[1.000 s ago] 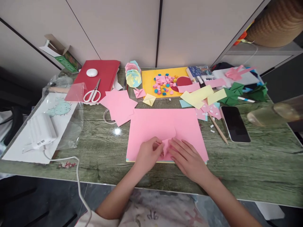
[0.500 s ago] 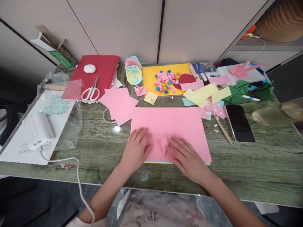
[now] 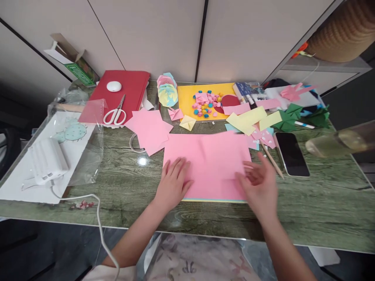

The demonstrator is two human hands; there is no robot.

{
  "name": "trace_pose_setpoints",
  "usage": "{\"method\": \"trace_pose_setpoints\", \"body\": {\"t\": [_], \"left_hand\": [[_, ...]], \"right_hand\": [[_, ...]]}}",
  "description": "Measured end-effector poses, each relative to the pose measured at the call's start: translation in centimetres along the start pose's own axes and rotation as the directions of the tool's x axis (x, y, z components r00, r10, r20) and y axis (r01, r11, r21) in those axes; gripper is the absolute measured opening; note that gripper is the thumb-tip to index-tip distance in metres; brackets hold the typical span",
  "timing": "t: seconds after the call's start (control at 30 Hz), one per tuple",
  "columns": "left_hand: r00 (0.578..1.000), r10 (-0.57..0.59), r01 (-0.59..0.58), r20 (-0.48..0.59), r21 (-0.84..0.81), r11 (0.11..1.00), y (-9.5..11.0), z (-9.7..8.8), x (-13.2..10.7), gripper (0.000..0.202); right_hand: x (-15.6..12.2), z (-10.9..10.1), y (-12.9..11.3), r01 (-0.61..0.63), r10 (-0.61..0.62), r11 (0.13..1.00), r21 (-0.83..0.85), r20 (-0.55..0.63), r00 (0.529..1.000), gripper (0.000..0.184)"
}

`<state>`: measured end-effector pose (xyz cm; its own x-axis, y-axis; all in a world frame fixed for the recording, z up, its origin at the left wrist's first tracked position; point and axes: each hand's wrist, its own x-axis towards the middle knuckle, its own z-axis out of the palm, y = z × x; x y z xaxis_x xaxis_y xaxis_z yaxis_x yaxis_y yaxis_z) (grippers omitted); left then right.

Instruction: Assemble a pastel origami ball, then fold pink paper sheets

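Note:
A stack of paper sheets with a pink sheet (image 3: 205, 191) on top lies before me, with thin yellow and blue edges showing below. My left hand (image 3: 172, 183) rests flat on its left part, fingers stretched. At the right edge, my right hand (image 3: 260, 185) has thumb and fingers closed round the side of a smaller piece of pink paper (image 3: 222, 156). That piece is raised over the stack and has a crease near its left side. Its outline merges with the pink beneath.
Pink paper squares (image 3: 150, 130), white scissors (image 3: 115, 116) and a red folder (image 3: 123, 86) lie back left. Paper strips (image 3: 249, 120), a pencil (image 3: 272, 159) and a phone (image 3: 291, 154) are on the right. A power bank (image 3: 48, 160) with a cable sits far left.
The small folded pink paper on the stack has been opened out and lifted. My right hand has moved right and turned on its side; my left hand stays on the stack.

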<state>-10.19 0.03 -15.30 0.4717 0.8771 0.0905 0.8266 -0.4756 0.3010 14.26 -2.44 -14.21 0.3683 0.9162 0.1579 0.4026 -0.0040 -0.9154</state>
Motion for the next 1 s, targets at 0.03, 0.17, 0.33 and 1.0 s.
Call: {"method": "trace_pose_setpoints", "body": {"t": [0.03,0.17,0.33,1.0], "left_hand": [[1.000,-0.001,0.001,-0.002,-0.002,1.000,0.0,0.0,0.0,0.048],[0.999,-0.005,0.004,-0.039,-0.030,1.000,-0.2,0.1,-0.2,0.038],[0.985,-0.057,0.046,-0.163,-0.070,0.996,-0.4,-0.3,-0.6,0.035],[0.978,0.186,-0.187,0.095,0.000,0.982,3.0,0.1,1.3,0.033]], "right_hand": [[0.2,-0.7,-0.2,0.083,-0.092,0.993,-0.081,-0.119,0.989,0.069],[0.2,-2.9,-0.2,0.444,-0.449,0.830,-0.337,0.069,0.891,0.040],[0.7,-2.8,1.5,0.655,-0.465,0.692,-0.305,0.506,0.726,0.025],[-2.3,-1.9,1.3,0.759,-0.402,0.561,-0.331,0.692,0.599,0.036]]}}
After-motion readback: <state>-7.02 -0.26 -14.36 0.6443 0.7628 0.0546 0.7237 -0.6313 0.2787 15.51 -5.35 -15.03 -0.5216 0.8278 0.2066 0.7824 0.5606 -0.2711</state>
